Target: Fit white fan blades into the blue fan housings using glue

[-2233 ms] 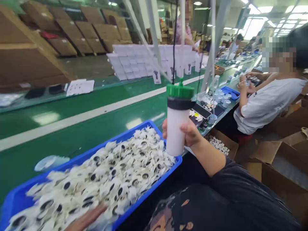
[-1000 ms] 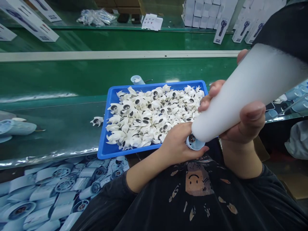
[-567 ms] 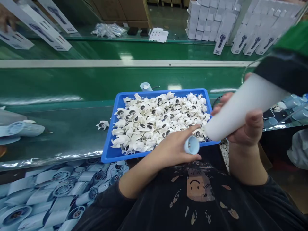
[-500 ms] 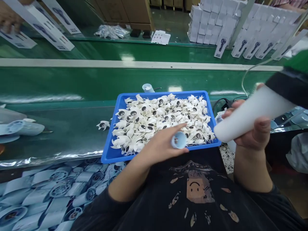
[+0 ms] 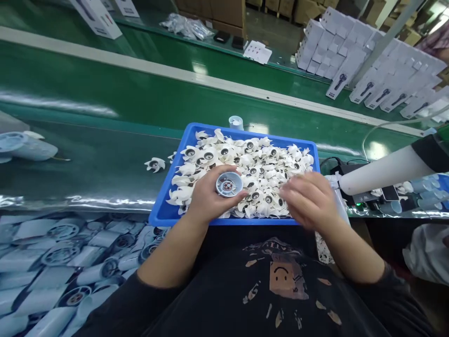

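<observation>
"In the left hand's (image 5: 204, 199) fingers, what sits there, seen from the head?"

"A light-blue round part (image 5: 228, 184), with thumb and fingers pinching it from either side."

"Which way does its axis run?"

"Its open, spoked end faces up at the camera, so I judge that the axis rises out of the palm. The length below is hidden by those fingers."

"And the right hand (image 5: 311, 199)?"

"Well apart, to the right of the part, over the right end of the blue tray (image 5: 159, 218). Its fingers are bent and point left, toward the part. They are blurred, so I can't tell whether they pinch anything."

"What fills the gap between the two sets of fingers?"

"The white bladed wheels (image 5: 261, 171), heaped in the tray. The heap spreads behind both hands, with its right side nearer the right fingers."

"Where is the white cylinder (image 5: 387, 169)?"

"Behind the right hand's fingers, just beyond the wrist. Its long axis slants up and away to the right, so the right hand is clearly nearer."

"Anything on the other side?"

"One loose wheel (image 5: 155, 164) on the table (image 5: 94, 157), left of the left fingers and outside the tray."
</observation>
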`<state>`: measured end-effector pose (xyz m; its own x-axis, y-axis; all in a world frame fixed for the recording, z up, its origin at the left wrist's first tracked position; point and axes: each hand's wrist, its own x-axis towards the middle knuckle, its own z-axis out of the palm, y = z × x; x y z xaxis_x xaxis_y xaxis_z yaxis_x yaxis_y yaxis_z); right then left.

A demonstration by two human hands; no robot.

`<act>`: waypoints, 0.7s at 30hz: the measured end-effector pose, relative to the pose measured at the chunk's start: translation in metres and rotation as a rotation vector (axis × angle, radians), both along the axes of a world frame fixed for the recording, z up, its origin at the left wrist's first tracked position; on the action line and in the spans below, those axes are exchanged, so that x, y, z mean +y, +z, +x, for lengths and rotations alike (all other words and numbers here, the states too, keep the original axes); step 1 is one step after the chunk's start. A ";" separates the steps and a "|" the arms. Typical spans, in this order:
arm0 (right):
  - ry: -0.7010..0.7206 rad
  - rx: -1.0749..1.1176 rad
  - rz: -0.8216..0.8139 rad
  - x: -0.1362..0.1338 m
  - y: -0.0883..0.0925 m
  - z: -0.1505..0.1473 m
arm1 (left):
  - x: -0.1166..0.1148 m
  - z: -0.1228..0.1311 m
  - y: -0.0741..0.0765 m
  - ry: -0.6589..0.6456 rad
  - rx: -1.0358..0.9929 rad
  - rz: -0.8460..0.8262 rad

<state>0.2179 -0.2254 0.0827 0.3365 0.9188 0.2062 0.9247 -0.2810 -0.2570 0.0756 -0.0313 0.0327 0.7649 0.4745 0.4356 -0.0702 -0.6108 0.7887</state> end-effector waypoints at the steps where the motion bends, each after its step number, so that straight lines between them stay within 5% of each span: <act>1: 0.003 -0.046 -0.119 0.014 -0.005 0.004 | 0.000 0.000 -0.001 0.001 0.007 -0.002; 4: 0.032 -0.145 -0.440 0.046 -0.014 0.015 | 0.001 0.000 -0.004 0.012 0.007 -0.043; 9: 0.054 -0.247 -0.688 0.059 -0.009 0.013 | 0.003 0.002 -0.010 0.039 -0.010 -0.149; 15: -0.079 -0.294 -0.816 0.067 -0.002 0.010 | 0.003 0.007 -0.012 0.024 -0.067 -0.110; 21: -0.150 -0.280 -0.796 0.070 -0.001 0.002 | 0.001 0.001 -0.001 -0.139 -0.039 -0.006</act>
<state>0.2203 -0.1555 0.0819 0.4994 0.7747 -0.3878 0.8630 -0.4055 0.3011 0.0762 -0.0299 0.0319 0.8063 0.3676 0.4634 -0.1844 -0.5882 0.7874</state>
